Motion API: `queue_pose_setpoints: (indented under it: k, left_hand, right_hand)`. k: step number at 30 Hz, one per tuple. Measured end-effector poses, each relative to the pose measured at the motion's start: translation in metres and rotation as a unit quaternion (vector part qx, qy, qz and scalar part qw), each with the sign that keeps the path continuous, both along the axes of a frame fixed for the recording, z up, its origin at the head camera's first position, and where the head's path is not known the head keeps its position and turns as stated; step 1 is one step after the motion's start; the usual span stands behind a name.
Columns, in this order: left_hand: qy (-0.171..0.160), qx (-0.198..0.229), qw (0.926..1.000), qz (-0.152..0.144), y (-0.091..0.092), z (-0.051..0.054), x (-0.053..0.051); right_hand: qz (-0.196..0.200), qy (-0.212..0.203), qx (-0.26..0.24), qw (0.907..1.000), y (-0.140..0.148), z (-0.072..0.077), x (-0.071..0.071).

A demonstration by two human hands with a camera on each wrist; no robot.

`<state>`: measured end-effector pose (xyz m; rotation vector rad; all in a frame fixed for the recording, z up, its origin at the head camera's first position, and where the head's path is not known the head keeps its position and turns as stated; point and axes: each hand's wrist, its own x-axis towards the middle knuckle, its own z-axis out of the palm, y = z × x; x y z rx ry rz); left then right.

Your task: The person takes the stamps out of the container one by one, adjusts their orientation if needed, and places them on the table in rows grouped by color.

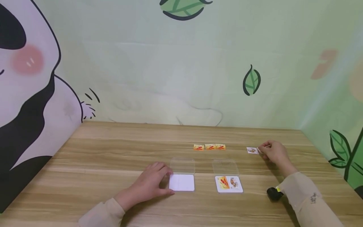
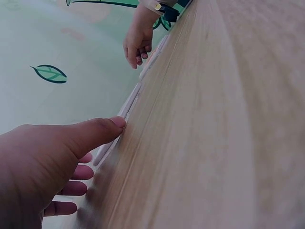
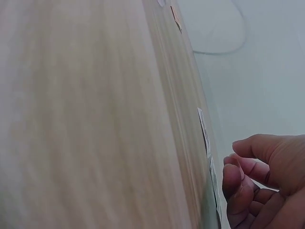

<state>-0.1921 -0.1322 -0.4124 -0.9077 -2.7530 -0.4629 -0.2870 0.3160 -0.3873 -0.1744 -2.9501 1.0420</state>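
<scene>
My left hand rests at the left side of a white-based case, its thumb at the front corner and fingertips by the hinge; its thumb touches the case edge in the left wrist view. A second case stands open to the right, holding an orange card and a white picture card. At the right, my right hand pinches a thin white card beside a picture card lying on the table. In the right wrist view, cards lie near the curled fingers of that hand.
Several orange cards lie in a row behind the cases. A black object with a yellow tag is beside my right sleeve. The wooden table meets a painted wall at its back edge.
</scene>
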Motion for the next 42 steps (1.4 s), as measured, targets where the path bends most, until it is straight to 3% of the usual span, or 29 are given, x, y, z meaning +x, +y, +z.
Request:
queue_pose_setpoints:
  k: [16, 29, 34, 42]
  left_hand:
    - [0.002, 0.000, 1.0000, 0.004, 0.002, 0.003, 0.000]
    - [0.026, 0.003, 0.9995, 0.016, 0.009, 0.024, 0.000]
    - [0.027, 0.019, 0.9994, 0.002, 0.016, 0.032, 0.001]
    - [0.046, 0.028, 0.9985, -0.015, 0.031, 0.042, 0.000]
  right_hand:
    - [0.057, 0.031, -0.008, 0.9978, -0.012, 0.011, 0.015]
    - [0.112, 0.075, -0.033, 0.9903, -0.028, 0.032, 0.029]
    - [0.125, 0.083, -0.041, 0.9879, -0.035, 0.040, 0.037]
    - [0.146, 0.125, 0.003, 0.9814, -0.052, 0.047, 0.052]
